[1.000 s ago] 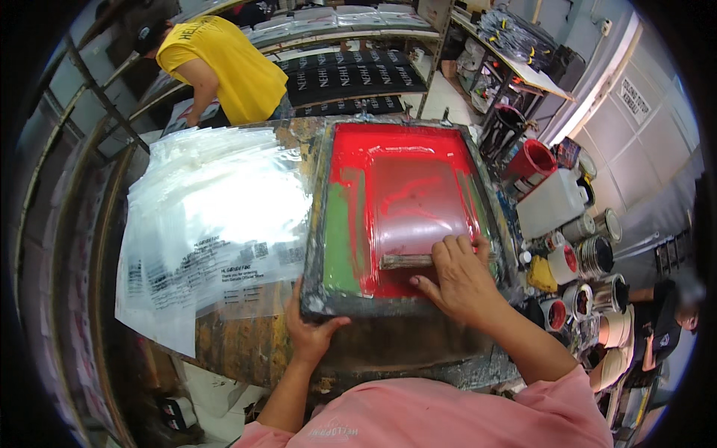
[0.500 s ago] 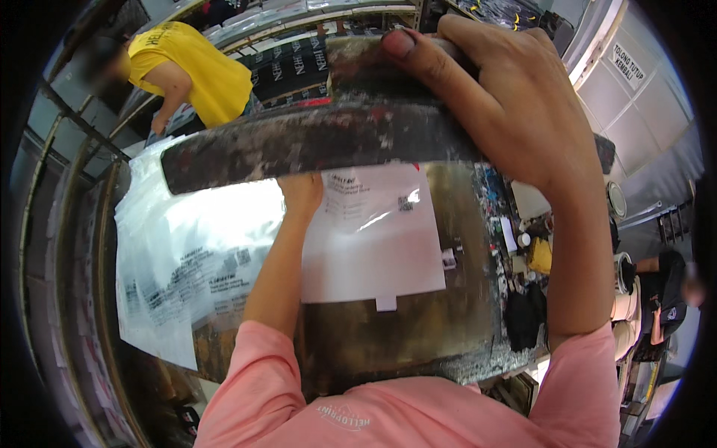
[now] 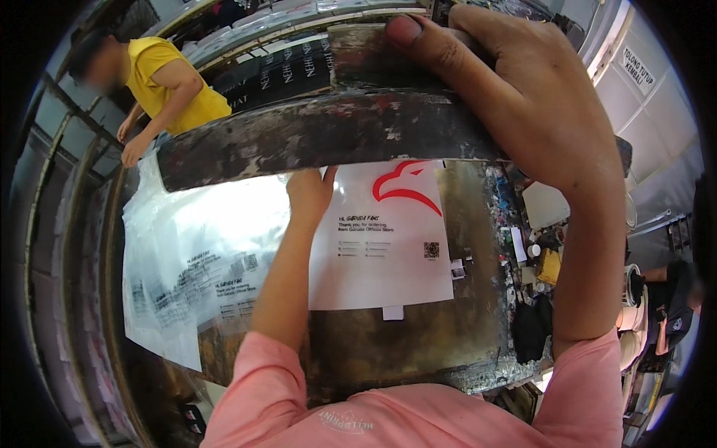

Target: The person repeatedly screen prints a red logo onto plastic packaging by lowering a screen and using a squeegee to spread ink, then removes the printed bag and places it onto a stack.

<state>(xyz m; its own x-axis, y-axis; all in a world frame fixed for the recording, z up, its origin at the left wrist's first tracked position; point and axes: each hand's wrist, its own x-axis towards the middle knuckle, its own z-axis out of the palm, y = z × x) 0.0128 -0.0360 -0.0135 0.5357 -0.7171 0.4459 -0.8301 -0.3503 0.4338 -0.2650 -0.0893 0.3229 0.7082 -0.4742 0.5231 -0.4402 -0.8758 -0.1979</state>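
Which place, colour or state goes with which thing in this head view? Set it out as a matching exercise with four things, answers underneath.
Things:
1. Left hand
2. Screen-printing frame
3. Printed plastic sheet
4. Co-worker's shirt

Matches:
A. Raised above the worktable
B. Yellow
C. By the sheet's left edge
D. Bears a red bird-head outline

Pairs: 1-C, 2-A, 3-D, 4-B

The person's own shirt (image 3: 441, 422) was pink, with short, creased sleeves (image 3: 261, 381) and a small pale emblem (image 3: 346, 421) printed in front
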